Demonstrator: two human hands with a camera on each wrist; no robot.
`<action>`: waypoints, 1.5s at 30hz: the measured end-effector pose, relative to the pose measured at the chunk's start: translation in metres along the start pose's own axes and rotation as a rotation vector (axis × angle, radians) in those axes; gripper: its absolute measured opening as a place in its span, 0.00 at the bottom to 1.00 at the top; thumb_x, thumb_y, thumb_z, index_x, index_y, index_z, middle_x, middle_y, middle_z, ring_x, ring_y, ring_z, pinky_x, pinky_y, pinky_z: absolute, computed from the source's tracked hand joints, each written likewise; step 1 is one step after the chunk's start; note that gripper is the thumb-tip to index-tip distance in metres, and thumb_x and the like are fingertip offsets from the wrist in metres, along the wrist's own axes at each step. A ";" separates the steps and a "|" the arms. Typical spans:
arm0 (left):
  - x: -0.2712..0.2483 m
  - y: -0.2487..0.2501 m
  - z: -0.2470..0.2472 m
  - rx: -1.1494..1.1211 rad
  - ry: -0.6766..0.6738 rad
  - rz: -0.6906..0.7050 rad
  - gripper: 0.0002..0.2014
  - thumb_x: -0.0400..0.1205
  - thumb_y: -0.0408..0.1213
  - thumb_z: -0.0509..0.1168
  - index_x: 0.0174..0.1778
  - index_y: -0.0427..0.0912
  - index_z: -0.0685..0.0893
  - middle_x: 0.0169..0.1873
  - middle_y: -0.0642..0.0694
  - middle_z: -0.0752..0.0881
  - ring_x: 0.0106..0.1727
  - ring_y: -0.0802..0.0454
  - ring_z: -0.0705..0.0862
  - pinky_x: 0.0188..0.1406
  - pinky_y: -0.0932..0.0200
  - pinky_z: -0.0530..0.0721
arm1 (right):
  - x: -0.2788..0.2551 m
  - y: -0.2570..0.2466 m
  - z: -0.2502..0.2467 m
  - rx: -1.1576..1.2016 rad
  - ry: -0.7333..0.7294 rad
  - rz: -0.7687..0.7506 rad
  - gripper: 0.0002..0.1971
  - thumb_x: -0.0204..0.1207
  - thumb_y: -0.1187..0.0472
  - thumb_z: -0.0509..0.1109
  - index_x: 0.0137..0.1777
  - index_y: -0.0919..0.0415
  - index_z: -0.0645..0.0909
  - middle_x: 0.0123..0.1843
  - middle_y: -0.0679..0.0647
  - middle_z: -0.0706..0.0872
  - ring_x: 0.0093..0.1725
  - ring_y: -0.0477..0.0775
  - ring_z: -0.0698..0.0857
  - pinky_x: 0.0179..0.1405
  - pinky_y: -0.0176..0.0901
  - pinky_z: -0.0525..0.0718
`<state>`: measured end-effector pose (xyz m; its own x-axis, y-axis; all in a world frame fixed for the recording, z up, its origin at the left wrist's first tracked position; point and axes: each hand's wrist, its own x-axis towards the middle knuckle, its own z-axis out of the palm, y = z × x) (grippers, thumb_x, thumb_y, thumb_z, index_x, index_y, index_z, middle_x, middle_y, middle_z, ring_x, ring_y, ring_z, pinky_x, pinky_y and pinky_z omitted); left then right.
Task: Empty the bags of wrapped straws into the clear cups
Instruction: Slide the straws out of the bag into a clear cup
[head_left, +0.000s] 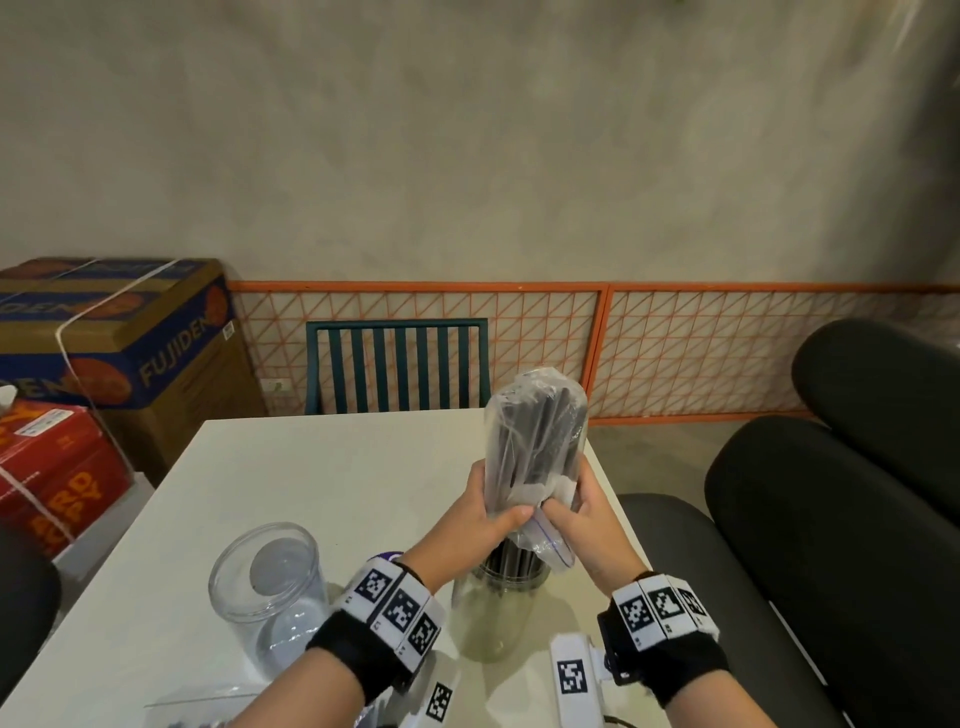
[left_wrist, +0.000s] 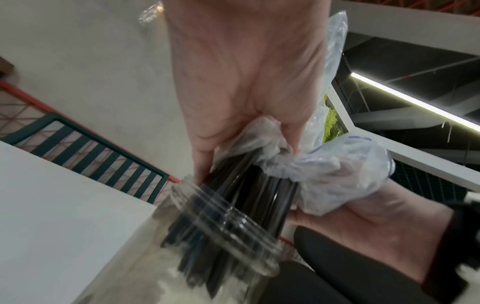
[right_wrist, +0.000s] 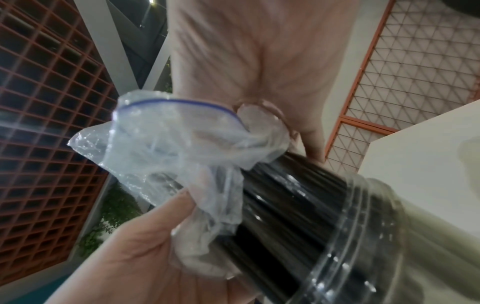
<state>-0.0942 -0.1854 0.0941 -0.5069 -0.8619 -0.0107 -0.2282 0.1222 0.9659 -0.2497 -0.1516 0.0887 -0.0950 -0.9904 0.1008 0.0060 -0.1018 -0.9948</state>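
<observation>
A clear zip bag (head_left: 537, 441) of black wrapped straws (head_left: 540, 436) stands mouth-down over a clear cup (head_left: 493, 608) on the white table (head_left: 311, 467). The straws' lower ends (left_wrist: 249, 197) (right_wrist: 291, 201) reach into the cup's rim (left_wrist: 228, 232) (right_wrist: 358, 236). My left hand (head_left: 491, 512) grips the bag around the straws from the left. My right hand (head_left: 576, 512) grips the bunched bag mouth (right_wrist: 176, 148) with its blue zip line from the right. A second clear cup (head_left: 267, 587) stands empty at the left.
A green slatted chair (head_left: 397, 364) stands behind the table's far edge. Cardboard boxes (head_left: 114, 343) are stacked at the left, black cushioned seats (head_left: 831, 519) at the right. A flat clear bag (head_left: 197, 709) lies at the near table edge.
</observation>
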 end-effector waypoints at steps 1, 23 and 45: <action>-0.002 -0.003 0.003 0.008 0.031 0.007 0.26 0.78 0.46 0.68 0.66 0.59 0.61 0.64 0.55 0.78 0.66 0.58 0.79 0.64 0.62 0.78 | -0.002 0.001 0.001 -0.004 0.007 0.001 0.29 0.74 0.74 0.65 0.72 0.50 0.69 0.66 0.54 0.83 0.65 0.52 0.83 0.67 0.53 0.81; -0.029 0.000 -0.009 -0.079 0.070 0.063 0.39 0.71 0.51 0.74 0.76 0.56 0.62 0.68 0.59 0.78 0.68 0.64 0.78 0.68 0.60 0.78 | -0.011 -0.020 -0.010 -0.168 -0.196 0.053 0.44 0.62 0.42 0.77 0.78 0.43 0.63 0.73 0.39 0.76 0.73 0.39 0.75 0.75 0.50 0.73; -0.035 0.093 -0.034 0.060 0.064 0.261 0.28 0.77 0.42 0.69 0.73 0.54 0.67 0.59 0.62 0.77 0.61 0.67 0.78 0.50 0.77 0.80 | -0.030 -0.100 -0.003 -0.300 -0.052 -0.247 0.42 0.67 0.47 0.77 0.80 0.43 0.60 0.74 0.39 0.75 0.71 0.40 0.76 0.70 0.47 0.76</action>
<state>-0.0692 -0.1607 0.1936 -0.5021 -0.8265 0.2544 -0.1463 0.3711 0.9170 -0.2506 -0.1113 0.1851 -0.0068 -0.9438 0.3305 -0.3028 -0.3130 -0.9002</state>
